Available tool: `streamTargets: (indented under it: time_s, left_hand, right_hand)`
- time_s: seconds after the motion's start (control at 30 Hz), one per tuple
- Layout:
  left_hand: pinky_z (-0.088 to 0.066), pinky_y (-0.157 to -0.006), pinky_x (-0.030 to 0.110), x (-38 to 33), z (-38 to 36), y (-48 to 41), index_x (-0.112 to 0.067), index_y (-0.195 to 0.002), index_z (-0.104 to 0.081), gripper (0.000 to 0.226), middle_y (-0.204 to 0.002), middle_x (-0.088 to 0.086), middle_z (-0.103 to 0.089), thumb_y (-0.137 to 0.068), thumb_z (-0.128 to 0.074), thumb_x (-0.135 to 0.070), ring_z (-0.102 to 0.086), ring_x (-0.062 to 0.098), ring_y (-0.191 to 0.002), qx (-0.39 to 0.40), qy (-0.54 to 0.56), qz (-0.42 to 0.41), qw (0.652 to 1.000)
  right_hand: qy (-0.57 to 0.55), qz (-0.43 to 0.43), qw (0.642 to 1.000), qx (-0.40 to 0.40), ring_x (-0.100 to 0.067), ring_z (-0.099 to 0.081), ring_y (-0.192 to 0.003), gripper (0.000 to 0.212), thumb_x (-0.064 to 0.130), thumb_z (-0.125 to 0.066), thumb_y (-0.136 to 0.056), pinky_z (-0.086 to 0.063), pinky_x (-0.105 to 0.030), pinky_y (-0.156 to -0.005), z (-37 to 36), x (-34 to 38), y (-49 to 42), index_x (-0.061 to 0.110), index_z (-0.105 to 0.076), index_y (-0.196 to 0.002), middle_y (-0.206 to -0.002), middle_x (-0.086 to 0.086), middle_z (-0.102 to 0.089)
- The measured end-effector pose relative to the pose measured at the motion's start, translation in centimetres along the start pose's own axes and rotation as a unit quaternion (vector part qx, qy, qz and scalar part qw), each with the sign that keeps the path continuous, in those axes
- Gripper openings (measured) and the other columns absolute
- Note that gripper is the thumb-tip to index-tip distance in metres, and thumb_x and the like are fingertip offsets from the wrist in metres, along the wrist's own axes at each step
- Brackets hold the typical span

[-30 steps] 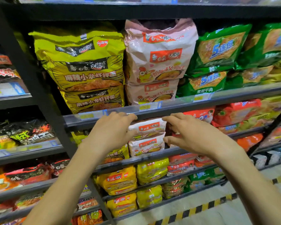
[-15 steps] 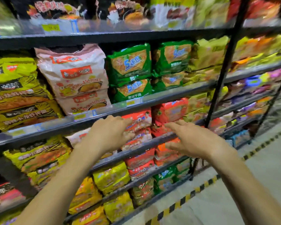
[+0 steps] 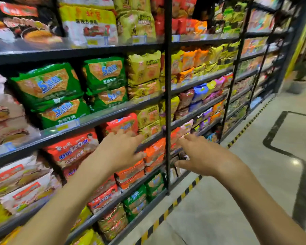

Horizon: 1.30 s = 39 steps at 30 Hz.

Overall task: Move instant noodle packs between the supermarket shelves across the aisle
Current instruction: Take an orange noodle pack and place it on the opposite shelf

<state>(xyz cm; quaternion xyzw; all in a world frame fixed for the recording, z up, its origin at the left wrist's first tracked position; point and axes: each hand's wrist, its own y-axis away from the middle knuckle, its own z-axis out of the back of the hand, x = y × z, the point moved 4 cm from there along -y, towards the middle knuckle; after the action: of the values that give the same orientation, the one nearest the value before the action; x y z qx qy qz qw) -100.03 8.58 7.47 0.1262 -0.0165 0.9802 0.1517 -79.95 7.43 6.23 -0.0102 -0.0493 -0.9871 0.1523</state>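
Left hand [image 3: 120, 151] and right hand [image 3: 207, 156], both empty, fingers apart and relaxed, raised side by side before the shelves [image 3: 102, 119]. Instant noodle packs [image 3: 143, 71] all on the shelves, none held. Contact between fingertips and packs not discernible. Black upright [image 3: 168, 103] between the two hands. Green packs [image 3: 48, 85], stacked two high, marked with a blue "5" and Chinese characters. One shelf lower, red pack [image 3: 72, 149] printed "120". Orange packs [image 3: 155, 151] just beside the left hand. Yellow price tag [image 3: 62, 127] on the shelf rail. Black-and-yellow striped tape [image 3: 166, 213] on the floor [image 3: 254, 183] along the shelf base.
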Motion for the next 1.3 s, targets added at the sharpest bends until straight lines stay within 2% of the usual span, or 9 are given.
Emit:
streamTargets:
  time_s: [0.17, 0.33, 0.6, 0.77, 1.03, 1.13, 1.3]
  left_hand:
    - [-0.038, -0.114, 0.047, -4.2, 1.9, -3.6, -0.035, -0.157, -0.026, 0.066, -0.159, 0.002, -0.039, -0.099, -0.040, -0.063, -0.036, 0.030, -0.145, 0.043, 0.005, -0.039, 0.998]
    - [-0.042, -0.108, 0.050, -6.0, 2.7, -8.3, -0.035, -0.152, -0.033, 0.060, -0.149, 0.003, -0.049, -0.099, -0.043, -0.062, -0.041, 0.030, -0.140, 0.031, 0.014, -0.036, 0.999]
    - [-0.038, -0.111, 0.043, -8.5, 4.8, -17.3, -0.039, -0.158, -0.023, 0.065, -0.161, 0.003, -0.037, -0.100, -0.043, -0.061, -0.038, 0.031, -0.144, 0.043, 0.035, 0.006, 0.998]
    - [-0.040, -0.107, 0.046, -11.4, 6.9, -23.6, -0.044, -0.156, -0.020, 0.064, -0.157, 0.001, -0.041, -0.099, -0.042, -0.061, -0.039, 0.030, -0.144, 0.023, 0.047, 0.017, 0.998]
    - [-0.045, -0.102, 0.042, -16.6, 7.8, -31.5, -0.043, -0.158, -0.020, 0.067, -0.156, -0.002, -0.043, -0.099, -0.044, -0.063, -0.043, 0.026, -0.142, 0.052, 0.043, 0.011, 0.998]
    - [-0.049, -0.095, 0.040, -18.5, 7.6, -34.2, -0.046, -0.157, -0.017, 0.068, -0.153, -0.002, -0.046, -0.097, -0.043, -0.066, -0.048, 0.026, -0.137, 0.069, 0.036, 0.018, 0.997]
    - [-0.048, -0.103, 0.041, -23.0, 8.5, -37.9, -0.041, -0.158, -0.018, 0.068, -0.157, -0.004, -0.042, -0.099, -0.043, -0.063, -0.045, 0.025, -0.141, 0.079, 0.031, 0.040, 0.996]
  right_hand:
    - [-0.027, -0.043, 0.998, 0.024, -0.034, -0.035, -0.140, 0.063, 0.049, -0.054, -0.098, -0.041, -0.050, -0.108, 0.8, -6.0, -0.1, 0.024, -0.031, -0.152, -0.159, -0.006, -0.024]
    - [-0.031, -0.048, 0.998, 0.038, -0.031, -0.043, -0.134, 0.065, 0.046, -0.054, -0.099, -0.042, -0.044, -0.104, 1.6, -10.4, -2.1, 0.025, -0.028, -0.154, -0.157, -0.007, -0.030]
    - [-0.008, -0.010, 0.999, 0.052, -0.030, -0.041, -0.138, 0.067, 0.045, -0.053, -0.100, -0.042, -0.045, -0.108, 3.6, -17.3, -8.6, 0.026, -0.023, -0.156, -0.159, -0.007, -0.029]
    - [-0.013, -0.005, 1.000, 0.016, -0.029, -0.045, -0.134, 0.070, 0.049, -0.054, -0.097, -0.045, -0.045, -0.104, 6.1, -23.3, -12.1, 0.029, -0.023, -0.156, -0.156, -0.006, -0.035]
    - [-0.029, -0.004, 0.999, 0.019, -0.027, -0.035, -0.144, 0.074, 0.052, -0.054, -0.097, -0.038, -0.047, -0.111, 6.1, -32.5, -15.6, 0.027, -0.019, -0.157, -0.163, -0.005, -0.024]
    - [-0.039, 0.010, 0.999, 0.026, -0.028, -0.041, -0.139, 0.073, 0.051, -0.053, -0.097, -0.041, -0.047, -0.109, 5.9, -35.7, -16.7, 0.027, -0.019, -0.157, -0.160, -0.005, -0.029]
    - [-0.037, 0.033, 0.998, 0.032, -0.027, -0.049, -0.132, 0.069, 0.050, -0.053, -0.098, -0.045, -0.045, -0.105, 5.9, -41.7, -18.5, 0.026, -0.024, -0.156, -0.154, -0.005, -0.039]
